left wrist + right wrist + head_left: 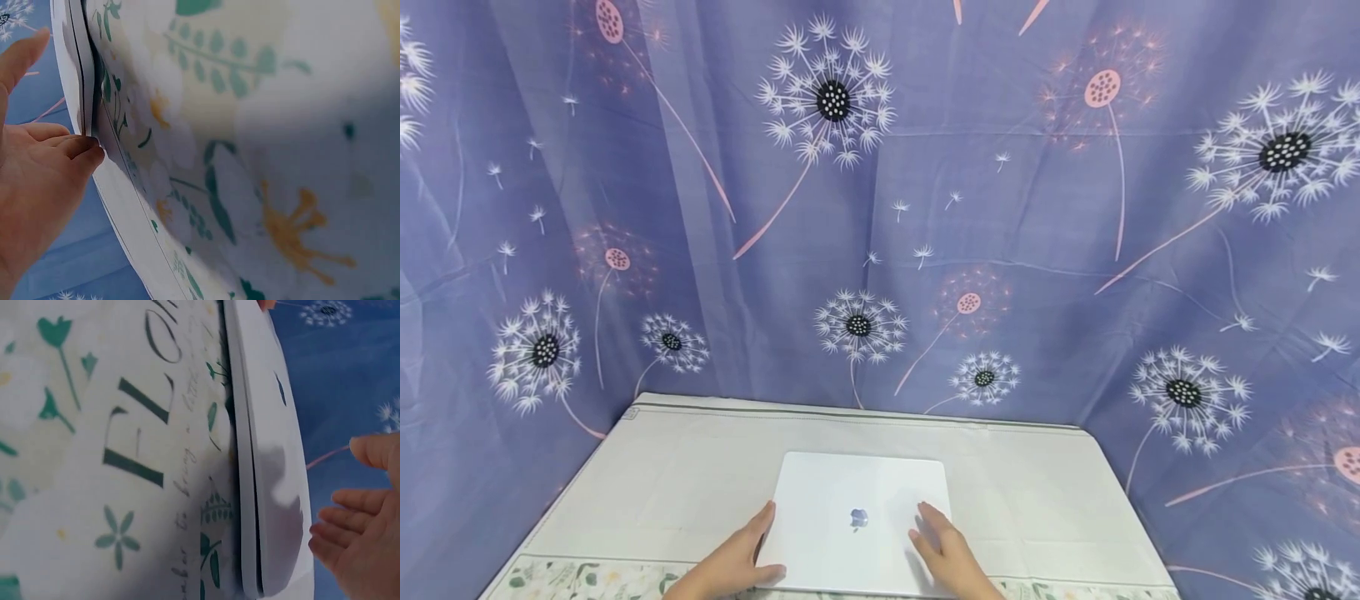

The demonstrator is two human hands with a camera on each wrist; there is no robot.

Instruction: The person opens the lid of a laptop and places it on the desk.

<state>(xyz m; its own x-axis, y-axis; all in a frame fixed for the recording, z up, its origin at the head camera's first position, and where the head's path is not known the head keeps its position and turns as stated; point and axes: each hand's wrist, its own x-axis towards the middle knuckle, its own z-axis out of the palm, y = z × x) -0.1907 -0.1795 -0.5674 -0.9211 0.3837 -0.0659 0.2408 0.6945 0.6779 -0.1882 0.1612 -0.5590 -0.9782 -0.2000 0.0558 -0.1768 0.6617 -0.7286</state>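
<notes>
A closed silver laptop (820, 500) with a dark apple logo on its lid lies flat at the table's near side. At its left edge is my left hand (737, 558), the fingers along the side and the thumb near the front left corner. The left wrist view shows the fingertips of this hand (44, 175) right at the laptop's edge (87, 81), the thumb raised apart. Over the right part of the lid, my right hand (951, 554) has its fingers extended. In the right wrist view, the right hand (362, 531) is spread beside the lid (269, 425), gripping nothing.
A white cover (700, 458) lies over the table, with a band of printed flowers and leaves (602, 579) along the near edge. Purple curtains (925, 225) with dandelion prints hang behind the table and on both sides.
</notes>
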